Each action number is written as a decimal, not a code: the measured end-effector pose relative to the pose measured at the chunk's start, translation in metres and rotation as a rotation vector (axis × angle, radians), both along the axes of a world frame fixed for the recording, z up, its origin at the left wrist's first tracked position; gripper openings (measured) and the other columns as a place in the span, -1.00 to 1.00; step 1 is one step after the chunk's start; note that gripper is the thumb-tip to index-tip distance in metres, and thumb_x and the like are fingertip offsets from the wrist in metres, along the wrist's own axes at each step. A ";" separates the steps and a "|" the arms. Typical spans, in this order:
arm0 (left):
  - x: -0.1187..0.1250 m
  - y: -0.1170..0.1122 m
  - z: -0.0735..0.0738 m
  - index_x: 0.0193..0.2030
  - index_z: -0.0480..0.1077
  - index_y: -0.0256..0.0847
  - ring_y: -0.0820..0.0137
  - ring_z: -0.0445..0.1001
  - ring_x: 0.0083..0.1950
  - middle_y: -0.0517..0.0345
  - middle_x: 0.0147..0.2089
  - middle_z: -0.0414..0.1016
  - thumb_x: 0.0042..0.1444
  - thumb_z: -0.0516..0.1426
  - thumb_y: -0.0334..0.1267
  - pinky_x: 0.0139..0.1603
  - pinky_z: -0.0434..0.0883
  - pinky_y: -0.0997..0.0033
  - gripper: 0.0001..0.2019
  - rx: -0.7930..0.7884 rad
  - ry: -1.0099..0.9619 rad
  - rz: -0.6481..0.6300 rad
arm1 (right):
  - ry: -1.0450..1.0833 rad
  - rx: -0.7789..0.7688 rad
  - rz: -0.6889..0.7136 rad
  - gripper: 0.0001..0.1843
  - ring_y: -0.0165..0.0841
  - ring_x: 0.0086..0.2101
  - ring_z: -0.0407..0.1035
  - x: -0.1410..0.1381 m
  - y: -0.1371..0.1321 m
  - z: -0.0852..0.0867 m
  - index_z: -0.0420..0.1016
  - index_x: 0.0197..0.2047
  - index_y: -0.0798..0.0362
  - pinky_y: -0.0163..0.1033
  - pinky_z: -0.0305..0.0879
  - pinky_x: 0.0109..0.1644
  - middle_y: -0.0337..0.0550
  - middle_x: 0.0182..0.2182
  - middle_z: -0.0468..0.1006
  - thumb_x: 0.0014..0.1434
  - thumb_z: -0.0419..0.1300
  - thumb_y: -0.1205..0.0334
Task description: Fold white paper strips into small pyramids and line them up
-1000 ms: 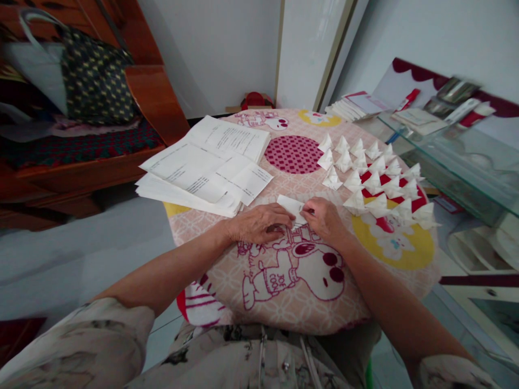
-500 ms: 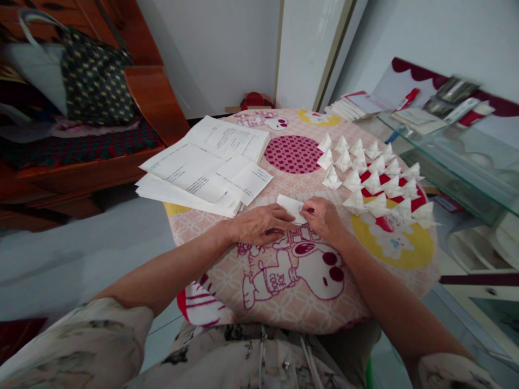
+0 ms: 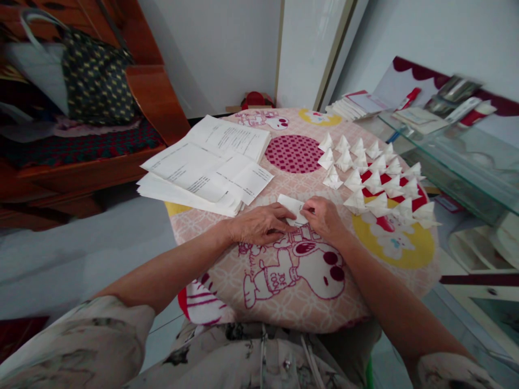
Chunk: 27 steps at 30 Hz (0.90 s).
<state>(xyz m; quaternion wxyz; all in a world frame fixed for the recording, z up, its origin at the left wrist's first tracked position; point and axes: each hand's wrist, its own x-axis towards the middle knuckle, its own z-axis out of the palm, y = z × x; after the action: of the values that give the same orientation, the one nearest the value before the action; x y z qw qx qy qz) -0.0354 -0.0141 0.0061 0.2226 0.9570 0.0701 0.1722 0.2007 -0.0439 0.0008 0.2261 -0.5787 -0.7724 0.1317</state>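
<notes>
A small white piece of folded paper [image 3: 292, 207] with some print lies on the tablecloth between my two hands. My left hand [image 3: 261, 224] holds down its left side, index finger and thumb on the paper and the other fingers curled under. At the right edge, my right hand [image 3: 322, 216] pinches the paper between thumb and bent fingers. Several white folded paper pieces [image 3: 375, 183] with pointed tips stand in rows beyond my right hand. To the left, past my left hand, lies a stack of printed sheets [image 3: 194, 167].
The round table carries a pink patterned tablecloth [image 3: 275, 302]. A glass shelf [image 3: 454, 162] with small items stands close on the right, near a pile of papers [image 3: 348, 105]. At the left, a wooden bench [image 3: 150, 97] holds a dark dotted bag [image 3: 95, 75].
Both hands stay at the paper, with hardly any movement in the fingers. The whole view has shifted very slightly.
</notes>
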 end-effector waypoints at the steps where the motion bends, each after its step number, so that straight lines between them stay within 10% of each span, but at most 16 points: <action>1: 0.000 0.000 0.000 0.10 0.56 -0.08 0.15 0.43 0.19 -0.09 0.22 0.47 0.24 0.15 -0.34 0.25 0.38 0.06 -0.67 0.007 0.006 -0.004 | -0.001 -0.001 -0.002 -0.86 -0.26 -0.32 0.36 0.000 0.000 0.000 0.49 -0.46 0.08 -0.19 0.20 -0.18 -0.08 -0.42 0.52 0.15 0.22 0.35; 19: 0.002 0.002 -0.002 0.14 0.54 -0.11 0.16 0.40 0.22 -0.04 0.29 0.46 0.23 0.14 -0.34 0.28 0.33 0.08 -0.64 0.015 0.045 -0.012 | 0.190 0.226 -0.184 -0.83 -0.28 -0.36 0.39 0.005 -0.012 0.013 0.47 -0.43 0.03 -0.21 0.27 -0.24 -0.12 -0.43 0.54 0.19 0.12 0.28; 27: 0.003 0.001 -0.002 0.12 0.55 -0.15 0.13 0.42 0.19 -0.10 0.27 0.47 0.22 0.14 -0.37 0.25 0.36 0.05 -0.65 0.031 0.026 -0.014 | 0.209 -0.095 -0.137 -0.92 -0.36 -0.49 0.40 -0.004 -0.035 0.009 0.49 -0.43 0.03 -0.29 0.22 -0.38 -0.23 -0.53 0.56 0.09 0.21 0.32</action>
<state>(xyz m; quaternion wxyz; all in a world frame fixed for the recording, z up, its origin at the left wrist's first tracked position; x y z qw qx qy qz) -0.0324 -0.0131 0.0042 0.2082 0.9629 0.0635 0.1595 0.1963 -0.0788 0.0096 0.2863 -0.6232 -0.6962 0.2120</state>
